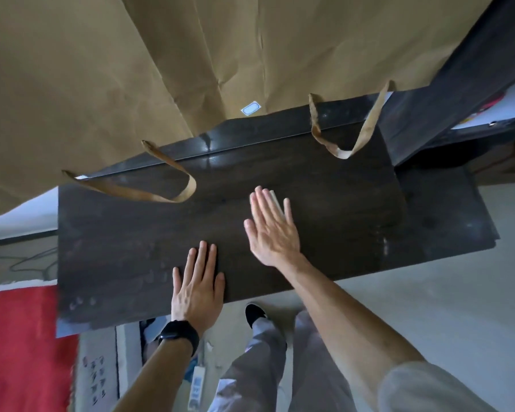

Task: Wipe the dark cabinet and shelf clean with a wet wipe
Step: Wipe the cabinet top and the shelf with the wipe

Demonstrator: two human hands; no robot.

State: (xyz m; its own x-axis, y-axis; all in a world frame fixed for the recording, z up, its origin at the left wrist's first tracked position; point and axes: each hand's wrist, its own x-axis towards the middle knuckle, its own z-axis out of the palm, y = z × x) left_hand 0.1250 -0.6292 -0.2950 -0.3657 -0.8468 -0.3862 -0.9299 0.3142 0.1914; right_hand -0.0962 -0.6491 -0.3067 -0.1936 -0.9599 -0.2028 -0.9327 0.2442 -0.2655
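Observation:
The dark cabinet top (pixel 339 209) fills the middle of the head view, with faint damp streaks on its wood-grain surface. My right hand (pixel 272 227) lies flat on it with straight fingers, pressing a white wet wipe (pixel 276 200) whose edge peeks out past the fingertips. My left hand (pixel 198 285), with a black watch on the wrist, rests flat on the top near the front edge, holding nothing. A lower dark shelf (pixel 446 215) juts out at the right.
A large brown paper bag (pixel 161 69) lies over the back of the cabinet, its two handles (pixel 173 185) drooping onto the top. A tall dark panel (pixel 458 93) rises at the right. A red cloth (pixel 21 346) is at the lower left. My legs and shoe stand on the floor below.

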